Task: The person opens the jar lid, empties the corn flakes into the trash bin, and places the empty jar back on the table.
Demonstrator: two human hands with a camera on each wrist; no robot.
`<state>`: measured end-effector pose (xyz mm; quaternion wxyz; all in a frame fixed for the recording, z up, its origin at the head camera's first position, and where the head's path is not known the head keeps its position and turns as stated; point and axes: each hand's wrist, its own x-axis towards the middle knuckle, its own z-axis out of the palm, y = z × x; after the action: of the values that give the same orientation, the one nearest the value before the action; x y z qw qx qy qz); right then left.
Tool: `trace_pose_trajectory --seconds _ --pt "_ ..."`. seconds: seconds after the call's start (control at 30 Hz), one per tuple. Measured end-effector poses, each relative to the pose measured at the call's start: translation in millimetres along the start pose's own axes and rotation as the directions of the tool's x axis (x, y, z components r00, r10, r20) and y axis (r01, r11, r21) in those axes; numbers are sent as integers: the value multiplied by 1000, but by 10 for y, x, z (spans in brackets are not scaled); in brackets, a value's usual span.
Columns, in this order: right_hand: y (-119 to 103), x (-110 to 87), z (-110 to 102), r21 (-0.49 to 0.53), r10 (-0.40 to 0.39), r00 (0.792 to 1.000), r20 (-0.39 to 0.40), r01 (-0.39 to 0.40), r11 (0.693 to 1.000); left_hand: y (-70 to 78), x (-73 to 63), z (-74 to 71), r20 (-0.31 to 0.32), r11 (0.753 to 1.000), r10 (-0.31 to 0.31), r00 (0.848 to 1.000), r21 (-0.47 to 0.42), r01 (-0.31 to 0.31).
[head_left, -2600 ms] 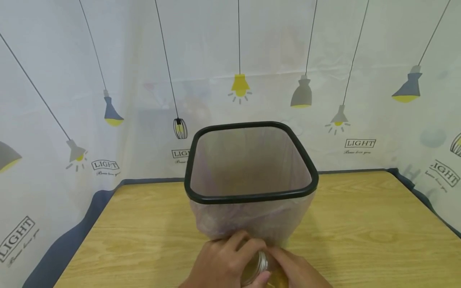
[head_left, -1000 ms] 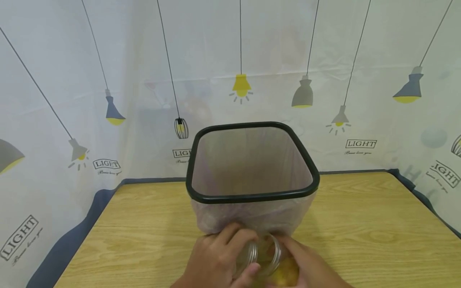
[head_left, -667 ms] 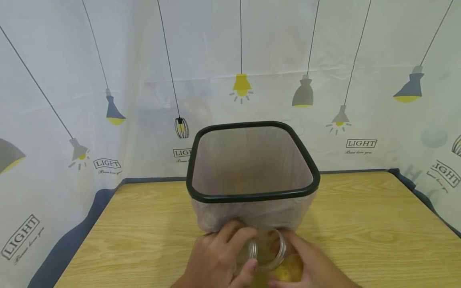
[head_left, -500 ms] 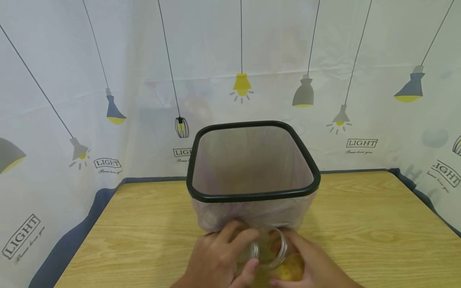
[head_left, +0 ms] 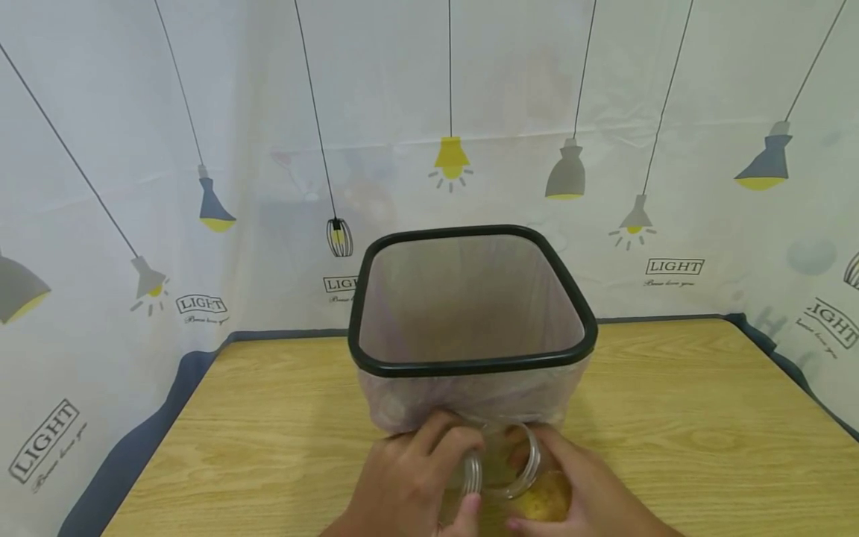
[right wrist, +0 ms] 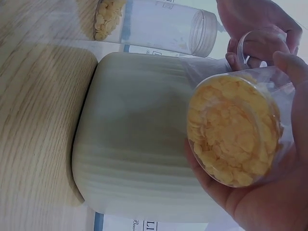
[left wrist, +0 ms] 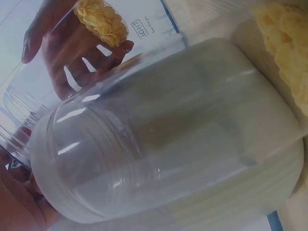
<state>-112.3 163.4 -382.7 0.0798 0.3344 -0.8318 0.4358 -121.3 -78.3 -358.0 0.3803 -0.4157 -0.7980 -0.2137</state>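
Note:
My right hand [head_left: 593, 496] grips a clear jar [right wrist: 276, 86] with yellow flakes [right wrist: 236, 130] packed at its base. In the head view the jar's uncovered mouth tilts toward my left hand [head_left: 412, 477]. Between left thumb and index finger I pinch a clear ridged lid [head_left: 473, 474], apart from the mouth. A second clear jar [right wrist: 159, 26] stands upright on the table, with flakes in its bottom. It fills much of the left wrist view, its top [left wrist: 77, 163] close to my left fingers. From the head camera this jar is mostly hidden below the left hand.
Directly beyond my hands stands a pale square bin with a black rim [head_left: 470, 368], lined with a translucent bag [head_left: 463, 395]. The wood-grain table [head_left: 671, 418] reaches a backdrop [head_left: 268, 246] printed with lamps.
Earlier, jar mouth and lid were close together between my hands. The right hand has moved right with its jar, opening a gap from the lid, while the left hand has shifted only slightly.

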Motion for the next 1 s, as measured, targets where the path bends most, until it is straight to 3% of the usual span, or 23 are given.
trace_pose_trajectory --seconds 0.27,0.47,0.8,1.0 --pt "-4 -11 -30 -44 12 1000 -16 -13 999 -18 2 -22 -7 1000 -6 1000 -13 6" --pt "-5 -16 -67 8 -7 1000 -4 7 1000 -23 3 -45 25 999 -16 1000 -31 17" --pt "-16 -21 -164 -35 -30 999 -33 29 999 -39 -17 -54 -36 999 2 999 -36 -3" --pt "-26 -20 -197 -33 -18 999 -42 16 999 -24 -21 -16 -10 999 22 1000 -36 -22"
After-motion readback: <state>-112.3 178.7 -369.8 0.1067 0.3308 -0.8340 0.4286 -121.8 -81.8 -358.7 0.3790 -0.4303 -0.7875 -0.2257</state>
